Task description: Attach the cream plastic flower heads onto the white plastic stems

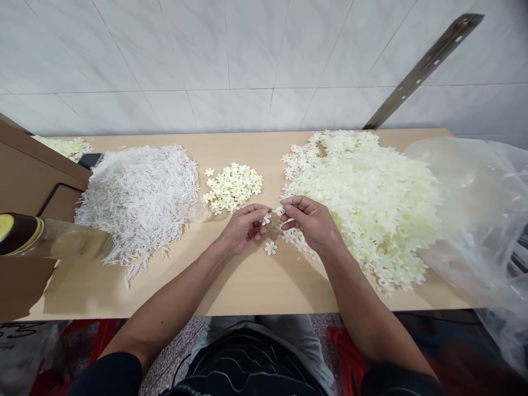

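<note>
My left hand (pixel 244 226) and my right hand (pixel 310 221) meet over the middle of the wooden table (pixel 247 286), fingers pinched. Between the fingertips is a small cream fabric flower (pixel 267 218), held with what looks like a thin white stem; both hands touch it. One loose flower (pixel 271 248) lies on the table just below the hands. A big heap of cream flowers (pixel 367 198) spreads under and right of my right hand. A small pile of flowers (pixel 233 188) sits behind my left hand. A heap of thin white stems (pixel 140 201) lies to the left.
A clear plastic bag (pixel 478 220) hangs over the table's right end. A brown cardboard box (pixel 28 181) and a clear tube with a dark yellow-topped end (pixel 45 236) stand at the left. More flowers (pixel 66 146) lie behind the box. A metal strip (pixel 424 66) leans on the tiled wall.
</note>
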Available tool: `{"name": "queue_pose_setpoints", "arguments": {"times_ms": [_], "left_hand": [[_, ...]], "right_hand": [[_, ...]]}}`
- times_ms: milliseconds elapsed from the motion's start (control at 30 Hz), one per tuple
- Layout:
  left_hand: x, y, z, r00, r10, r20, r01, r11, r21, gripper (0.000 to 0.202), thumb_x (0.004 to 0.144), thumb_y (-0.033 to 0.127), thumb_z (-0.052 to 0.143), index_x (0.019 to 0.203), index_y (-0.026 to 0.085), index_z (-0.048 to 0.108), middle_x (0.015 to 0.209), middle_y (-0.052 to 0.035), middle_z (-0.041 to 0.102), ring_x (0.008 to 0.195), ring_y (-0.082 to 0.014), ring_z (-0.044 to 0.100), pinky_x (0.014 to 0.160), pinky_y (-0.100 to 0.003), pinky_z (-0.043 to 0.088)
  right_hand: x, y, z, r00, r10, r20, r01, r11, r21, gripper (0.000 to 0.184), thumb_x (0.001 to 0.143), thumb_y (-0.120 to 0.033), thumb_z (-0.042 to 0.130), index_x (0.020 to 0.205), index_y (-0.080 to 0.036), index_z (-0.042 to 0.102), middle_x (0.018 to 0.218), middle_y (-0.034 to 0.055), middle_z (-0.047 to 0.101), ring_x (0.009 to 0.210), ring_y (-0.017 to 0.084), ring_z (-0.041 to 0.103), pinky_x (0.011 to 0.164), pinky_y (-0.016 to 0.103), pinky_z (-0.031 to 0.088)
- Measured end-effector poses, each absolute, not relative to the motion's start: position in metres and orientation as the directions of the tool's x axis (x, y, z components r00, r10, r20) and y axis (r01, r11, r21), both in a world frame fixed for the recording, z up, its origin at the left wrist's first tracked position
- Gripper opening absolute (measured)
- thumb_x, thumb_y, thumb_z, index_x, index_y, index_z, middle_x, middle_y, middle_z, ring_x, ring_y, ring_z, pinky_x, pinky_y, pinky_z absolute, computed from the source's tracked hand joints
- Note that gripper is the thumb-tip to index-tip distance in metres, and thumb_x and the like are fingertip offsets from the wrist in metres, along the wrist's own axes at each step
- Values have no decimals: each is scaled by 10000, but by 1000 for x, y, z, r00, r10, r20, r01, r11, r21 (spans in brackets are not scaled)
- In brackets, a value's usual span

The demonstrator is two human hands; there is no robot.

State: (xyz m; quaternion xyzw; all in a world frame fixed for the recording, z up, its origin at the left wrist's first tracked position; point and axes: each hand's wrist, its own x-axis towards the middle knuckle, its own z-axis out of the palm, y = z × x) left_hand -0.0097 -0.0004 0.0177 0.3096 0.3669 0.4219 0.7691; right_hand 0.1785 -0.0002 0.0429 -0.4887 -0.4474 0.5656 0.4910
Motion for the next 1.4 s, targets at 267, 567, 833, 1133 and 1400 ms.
{"name": "queue_pose_setpoints", "arguments": {"times_ms": [267, 567, 833, 1133, 1400], "left_hand": [[-8, -4, 16, 272, 944, -187, -281, 264, 923, 375, 752, 414, 807, 1009, 181, 667, 599, 52, 514, 462, -69, 439, 410, -201, 254], [-8, -3, 10, 126, 992, -7, -15, 9, 1000, 278, 814, 422, 741, 929, 169, 734, 521, 39, 516, 468, -89, 443, 489, -225, 339], [-6, -3, 10, 107, 992, -67, -19, 69, 997, 280, 798, 444, 738, 831, 167, 719, 517, 35, 524, 458, -89, 437, 473, -219, 331], [-7, -2, 6, 139, 982, -130, -48, 137, 989, 300, 782, 450, 755, 848, 159, 731, 515, 34, 512, 457, -88, 436, 453, -216, 317], [-7, 0, 9, 197, 951, -237, -199, 275, 941, 329, 719, 449, 802, 830, 155, 708, 609, 18, 554, 447, -66, 439, 398, -205, 225]], "right_hand": [[175, -2, 36, -77, 983, -167, -105, -175, -979, 357, 729, -473, 849, 843, -169, 702, 672, 7, 645, 591, 135, 621, 561, 289, 596], [175, -4, 35, -180, 971, -155, -27, -162, -986, 346, 789, -488, 804, 867, -168, 700, 687, 9, 645, 593, 133, 631, 588, 282, 584], [174, -8, 32, -185, 982, -33, 131, -9, -991, 380, 848, -501, 745, 1063, -194, 689, 908, 62, 683, 830, 209, 674, 615, 339, 645], [174, -8, 34, -168, 984, -65, 242, -23, -970, 369, 856, -544, 700, 923, -181, 713, 758, 42, 666, 690, 187, 657, 608, 356, 654], [178, -7, 29, -170, 983, -63, 217, -25, -976, 375, 879, -554, 677, 938, -187, 717, 750, 29, 667, 641, 162, 657, 620, 328, 632]]}}
